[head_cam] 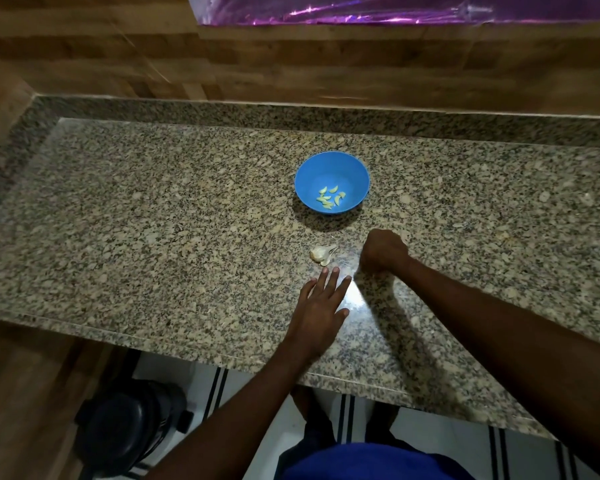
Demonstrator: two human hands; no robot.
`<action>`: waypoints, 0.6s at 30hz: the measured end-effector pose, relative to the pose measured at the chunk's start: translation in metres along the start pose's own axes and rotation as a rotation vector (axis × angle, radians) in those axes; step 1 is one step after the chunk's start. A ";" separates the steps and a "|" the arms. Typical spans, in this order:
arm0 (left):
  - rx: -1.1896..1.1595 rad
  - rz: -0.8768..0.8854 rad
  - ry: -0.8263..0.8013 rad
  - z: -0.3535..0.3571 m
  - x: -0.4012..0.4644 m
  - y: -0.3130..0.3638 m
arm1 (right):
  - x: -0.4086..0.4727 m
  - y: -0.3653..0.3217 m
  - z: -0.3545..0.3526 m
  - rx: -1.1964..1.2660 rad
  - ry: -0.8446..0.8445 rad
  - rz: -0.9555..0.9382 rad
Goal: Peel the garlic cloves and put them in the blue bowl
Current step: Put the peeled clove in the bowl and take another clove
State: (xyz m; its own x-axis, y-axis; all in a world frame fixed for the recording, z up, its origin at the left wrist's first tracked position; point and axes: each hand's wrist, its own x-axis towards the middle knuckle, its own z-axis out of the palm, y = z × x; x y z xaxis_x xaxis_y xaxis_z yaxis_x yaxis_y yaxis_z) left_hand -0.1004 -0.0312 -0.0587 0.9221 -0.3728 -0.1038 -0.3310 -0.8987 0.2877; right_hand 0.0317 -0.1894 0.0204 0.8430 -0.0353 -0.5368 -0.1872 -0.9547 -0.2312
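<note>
A blue bowl (332,181) stands on the granite counter and holds several peeled garlic cloves (330,199). A partial garlic bulb with papery skin (322,253) lies on the counter just in front of the bowl. My left hand (321,306) lies flat on the counter with fingers straight, its fingertips a little short of the bulb. My right hand (383,251) is to the right of the bulb, fingers curled downward into a fist. Anything inside that fist is hidden.
The granite counter (153,237) has a raised back ledge and a wooden wall behind it. A purple shiny sheet (361,8) is at the top. A dark round object (132,424) sits on the floor below the counter's front edge.
</note>
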 end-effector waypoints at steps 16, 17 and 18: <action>0.006 0.002 -0.044 -0.003 0.004 -0.001 | -0.015 0.050 0.010 0.250 0.038 -0.142; 0.004 0.000 -0.045 -0.003 0.005 -0.001 | -0.015 0.050 0.010 0.240 0.021 -0.126; 0.003 -0.004 -0.044 -0.003 0.004 0.000 | -0.014 0.049 0.009 0.219 -0.001 -0.113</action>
State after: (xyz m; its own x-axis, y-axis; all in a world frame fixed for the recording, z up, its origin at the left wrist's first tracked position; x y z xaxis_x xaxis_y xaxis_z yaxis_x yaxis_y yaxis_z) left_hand -0.0955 -0.0318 -0.0564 0.9135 -0.3794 -0.1471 -0.3284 -0.9008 0.2841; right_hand 0.0062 -0.2331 0.0096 0.8643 0.0688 -0.4982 -0.1965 -0.8657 -0.4604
